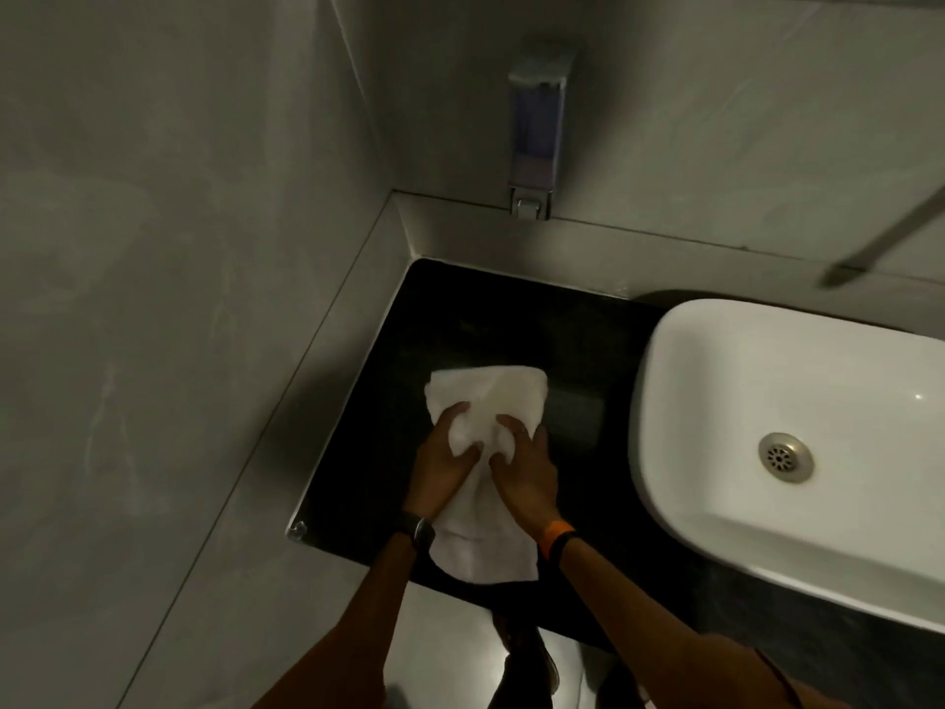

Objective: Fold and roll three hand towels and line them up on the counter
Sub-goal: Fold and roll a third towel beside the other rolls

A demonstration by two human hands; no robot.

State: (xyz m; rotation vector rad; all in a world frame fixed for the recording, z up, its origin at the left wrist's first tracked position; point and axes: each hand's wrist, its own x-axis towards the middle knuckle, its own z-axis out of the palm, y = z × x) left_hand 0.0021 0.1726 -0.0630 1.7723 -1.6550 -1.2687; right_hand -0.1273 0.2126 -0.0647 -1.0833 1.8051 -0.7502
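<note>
One towel [488,396] on counter [388,350], near front edge; our left hand [444,465] and right hand [524,470] fingers grasping mid-fold. Roll tight, edges aligned, we judge.

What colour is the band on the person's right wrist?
Orange, with a dark section beside it. The wristband shows clearly in the head view.

No readable text, labels, brands or numbers anywhere in the head view. Soap dispenser [537,130] on the wall: no legible label, too dim and blurred. Dark wristwatch [418,527] and orange wristband [557,534]: no markings that can be made out. White hand towel [486,401] and white sink basin [797,401]: plain, no print or logo visible. Black counter [388,381]: unmarked.
</note>
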